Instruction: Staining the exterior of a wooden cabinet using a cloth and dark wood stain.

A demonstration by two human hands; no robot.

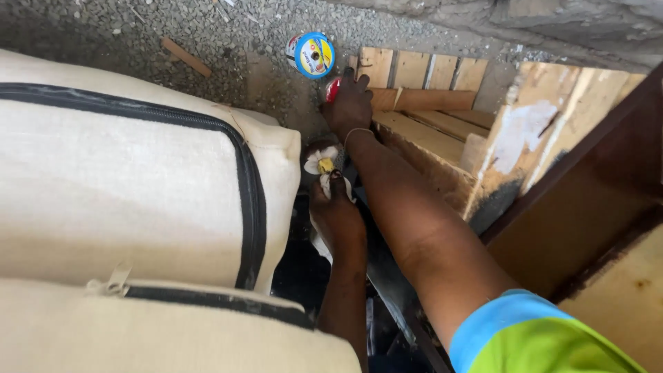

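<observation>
Right hand (351, 103) clasps a red can (332, 90) on the gravel floor (228, 48); left hand (335, 211), nearer, grips a white cloth (320, 164).

I saw two beige cushions (124, 200) with black zippers at left, a blue round tin (314, 54) on the gravel floor (207, 34), and wooden boards (552, 124) at right.
</observation>
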